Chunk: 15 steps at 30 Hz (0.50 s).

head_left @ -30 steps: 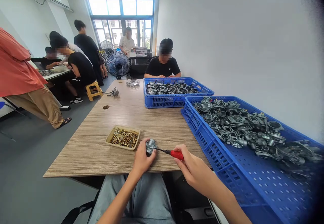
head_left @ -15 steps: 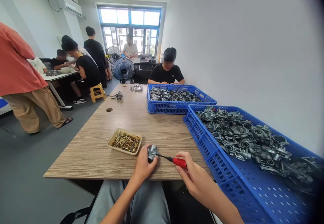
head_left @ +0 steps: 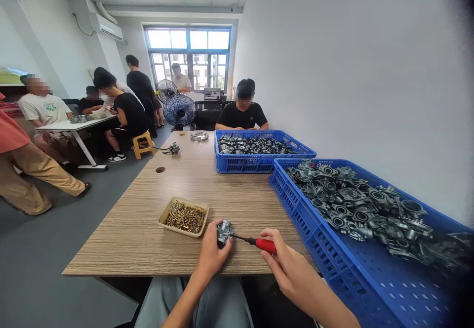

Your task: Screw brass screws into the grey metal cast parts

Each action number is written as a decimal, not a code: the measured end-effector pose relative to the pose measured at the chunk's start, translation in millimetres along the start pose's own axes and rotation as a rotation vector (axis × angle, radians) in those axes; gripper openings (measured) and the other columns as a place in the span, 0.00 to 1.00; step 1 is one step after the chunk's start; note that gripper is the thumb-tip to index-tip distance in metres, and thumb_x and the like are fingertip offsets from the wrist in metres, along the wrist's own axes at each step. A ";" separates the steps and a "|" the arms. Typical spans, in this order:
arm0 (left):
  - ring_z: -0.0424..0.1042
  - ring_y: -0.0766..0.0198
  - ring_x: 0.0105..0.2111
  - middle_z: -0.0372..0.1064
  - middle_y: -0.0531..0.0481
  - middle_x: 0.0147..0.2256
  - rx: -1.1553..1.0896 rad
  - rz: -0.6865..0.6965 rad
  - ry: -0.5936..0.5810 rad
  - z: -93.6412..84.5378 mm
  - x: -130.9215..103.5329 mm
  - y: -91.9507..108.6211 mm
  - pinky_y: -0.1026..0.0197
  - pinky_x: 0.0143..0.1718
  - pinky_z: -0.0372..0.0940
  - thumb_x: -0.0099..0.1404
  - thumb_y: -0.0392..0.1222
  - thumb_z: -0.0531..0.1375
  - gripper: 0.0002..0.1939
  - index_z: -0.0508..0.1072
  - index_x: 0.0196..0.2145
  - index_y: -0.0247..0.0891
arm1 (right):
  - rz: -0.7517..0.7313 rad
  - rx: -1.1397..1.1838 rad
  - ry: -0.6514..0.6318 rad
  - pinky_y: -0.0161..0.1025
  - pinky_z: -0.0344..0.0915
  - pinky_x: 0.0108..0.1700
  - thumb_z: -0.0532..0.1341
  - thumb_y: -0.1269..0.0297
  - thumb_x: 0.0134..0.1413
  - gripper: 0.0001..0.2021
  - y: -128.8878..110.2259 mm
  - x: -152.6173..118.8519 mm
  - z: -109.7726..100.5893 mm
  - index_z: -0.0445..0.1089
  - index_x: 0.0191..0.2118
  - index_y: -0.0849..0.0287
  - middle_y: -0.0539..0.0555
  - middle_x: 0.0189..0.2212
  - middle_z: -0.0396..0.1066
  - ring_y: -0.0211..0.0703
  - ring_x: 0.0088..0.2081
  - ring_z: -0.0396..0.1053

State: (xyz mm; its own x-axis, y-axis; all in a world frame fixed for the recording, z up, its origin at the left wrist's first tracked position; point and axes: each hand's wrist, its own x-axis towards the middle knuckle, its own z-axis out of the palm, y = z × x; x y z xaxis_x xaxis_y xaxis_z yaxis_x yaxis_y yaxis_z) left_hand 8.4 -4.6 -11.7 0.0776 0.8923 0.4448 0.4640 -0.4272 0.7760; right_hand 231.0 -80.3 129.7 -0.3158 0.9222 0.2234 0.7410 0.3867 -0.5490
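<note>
My left hand [head_left: 213, 253] is closed around a small grey metal carburetor body [head_left: 224, 232] near the table's front edge. In my right hand [head_left: 283, 259] is a screwdriver [head_left: 265, 245] with a red handle and a dark shaft. The screwdriver points left, and its tip meets the right side of the carburetor body; the exact contact spot is too small to make out. Just left of my left hand stands a shallow beige tray [head_left: 163, 223] holding many small brass-coloured parts [head_left: 186, 217].
A blue crate [head_left: 296, 204] heaped with metal carburetor bodies stands at my right. Behind it is another filled blue crate [head_left: 244, 164]. A carburetor with a cable [head_left: 173, 148] and a clear bag [head_left: 199, 136] lie farther back. A person [head_left: 242, 113] sits across the table.
The view has tilted up slightly, so the table appears lower. My hands keep the carburetor body and screwdriver together. A person in a red top has moved left.
</note>
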 end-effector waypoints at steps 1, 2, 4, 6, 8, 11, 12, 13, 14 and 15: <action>0.71 0.53 0.54 0.70 0.41 0.52 -0.003 -0.003 -0.001 0.0 0.0 0.4 0.48 0.57 0.66 0.65 0.40 0.60 0.24 0.64 0.58 0.40 | -0.006 0.022 -0.017 0.39 0.71 0.42 0.49 0.63 0.72 0.07 -0.2 0.0 -0.6 0.57 0.52 0.51 0.55 0.45 0.77 0.47 0.45 0.78; 0.71 0.53 0.54 0.70 0.41 0.52 -0.005 -0.005 0.000 0.1 0.0 0.6 0.48 0.57 0.66 0.65 0.40 0.60 0.24 0.64 0.58 0.40 | -0.005 0.024 -0.023 0.39 0.71 0.41 0.48 0.63 0.72 0.06 1.1 0.1 0.2 0.57 0.50 0.51 0.55 0.45 0.77 0.46 0.44 0.78; 0.71 0.53 0.53 0.70 0.41 0.52 -0.005 -0.005 0.002 0.6 -0.1 0.4 0.48 0.57 0.66 0.65 0.40 0.60 0.24 0.64 0.58 0.40 | 0.003 -0.027 0.001 0.39 0.69 0.37 0.47 0.62 0.73 0.05 7.3 1.1 6.0 0.57 0.47 0.51 0.53 0.40 0.78 0.47 0.39 0.79; 0.71 0.52 0.54 0.70 0.41 0.52 -0.003 -0.002 0.005 1.2 -0.2 -0.3 0.47 0.58 0.66 0.65 0.39 0.60 0.23 0.64 0.58 0.40 | 0.001 -0.139 0.062 0.38 0.66 0.31 0.47 0.59 0.74 0.06 16.2 2.6 15.4 0.57 0.46 0.52 0.51 0.32 0.78 0.49 0.32 0.79; 0.70 0.52 0.55 0.69 0.41 0.53 0.005 0.000 0.008 1.6 -0.2 -1.0 0.46 0.59 0.65 0.66 0.39 0.60 0.24 0.64 0.58 0.40 | -0.014 -0.269 0.141 0.38 0.61 0.25 0.48 0.55 0.74 0.09 23.2 3.8 23.8 0.57 0.45 0.54 0.50 0.25 0.76 0.51 0.26 0.78; 0.70 0.53 0.55 0.69 0.41 0.53 0.018 0.000 0.001 1.5 -0.1 -1.5 0.47 0.59 0.65 0.66 0.39 0.60 0.24 0.63 0.59 0.40 | -0.015 -0.356 0.197 0.39 0.58 0.22 0.49 0.52 0.73 0.11 23.1 3.4 25.4 0.58 0.44 0.54 0.49 0.22 0.74 0.52 0.22 0.76; 0.70 0.53 0.54 0.69 0.41 0.53 0.021 0.001 -0.005 1.3 -0.1 -1.5 0.48 0.58 0.65 0.66 0.39 0.60 0.24 0.63 0.59 0.40 | -0.010 -0.332 0.182 0.39 0.59 0.23 0.49 0.53 0.73 0.10 20.1 2.7 22.2 0.58 0.44 0.54 0.50 0.23 0.76 0.52 0.23 0.77; 0.70 0.53 0.54 0.69 0.41 0.53 0.025 0.002 -0.012 1.0 -0.1 -1.4 0.48 0.58 0.65 0.66 0.39 0.60 0.23 0.63 0.58 0.40 | -0.007 -0.282 0.153 0.38 0.62 0.26 0.49 0.55 0.73 0.09 16.2 1.8 17.7 0.58 0.46 0.54 0.51 0.27 0.77 0.51 0.26 0.78; 0.70 0.53 0.54 0.68 0.41 0.53 0.028 0.004 -0.017 0.7 -0.1 -1.3 0.48 0.58 0.65 0.66 0.40 0.60 0.23 0.63 0.58 0.39 | -0.004 -0.216 0.116 0.38 0.65 0.29 0.49 0.58 0.73 0.07 11.8 0.8 12.4 0.58 0.48 0.53 0.52 0.31 0.79 0.50 0.30 0.79; 0.70 0.53 0.54 0.68 0.41 0.53 0.032 0.004 -0.021 0.3 0.0 -1.1 0.48 0.58 0.65 0.67 0.40 0.60 0.23 0.63 0.58 0.39 | -0.005 -0.143 0.077 0.38 0.68 0.34 0.49 0.61 0.72 0.06 7.7 0.1 7.1 0.57 0.51 0.53 0.52 0.37 0.80 0.49 0.36 0.80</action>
State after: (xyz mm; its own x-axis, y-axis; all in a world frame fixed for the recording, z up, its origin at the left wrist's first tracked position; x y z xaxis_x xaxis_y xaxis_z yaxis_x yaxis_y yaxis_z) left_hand 8.2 -4.1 -12.7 0.0975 0.8936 0.4382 0.4916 -0.4261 0.7595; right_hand 232.5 -77.2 119.8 -0.2779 0.9158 0.2901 0.8181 0.3838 -0.4281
